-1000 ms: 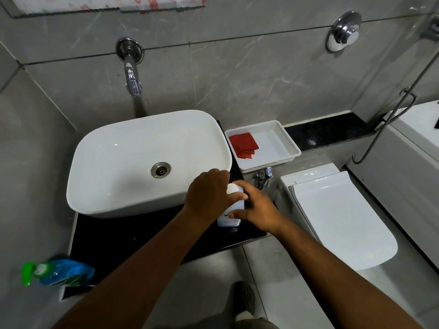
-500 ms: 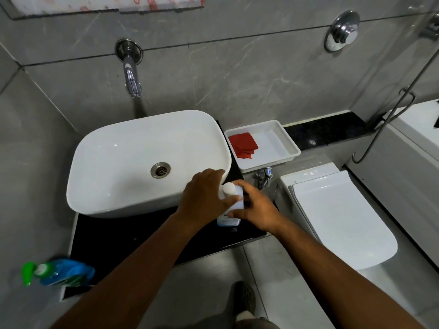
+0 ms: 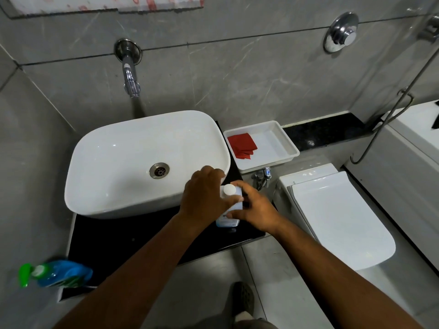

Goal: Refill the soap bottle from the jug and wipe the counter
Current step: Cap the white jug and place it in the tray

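A small white soap bottle (image 3: 227,221) with a round white cap (image 3: 229,189) stands upright on the black counter (image 3: 133,236), just right of the basin. My left hand (image 3: 205,194) grips its left side with the thumb across the front. From the right, my right hand (image 3: 255,207) holds the bottle's body. The cap is uncovered. At the counter's front left corner sits a blue jug (image 3: 61,273) with a green cap, away from both hands. Folded red cloths (image 3: 242,146) lie in a white tray (image 3: 282,141).
A white basin (image 3: 133,150) fills most of the counter, under a chrome wall tap (image 3: 129,74). A closed white toilet (image 3: 337,217) stands to the right, with a small chrome valve (image 3: 262,176) beside it. My shoe (image 3: 243,299) shows on the grey floor.
My left hand has slid off the top of the bottle to its left side, uncovering the white cap. The right hand stays on the bottle.
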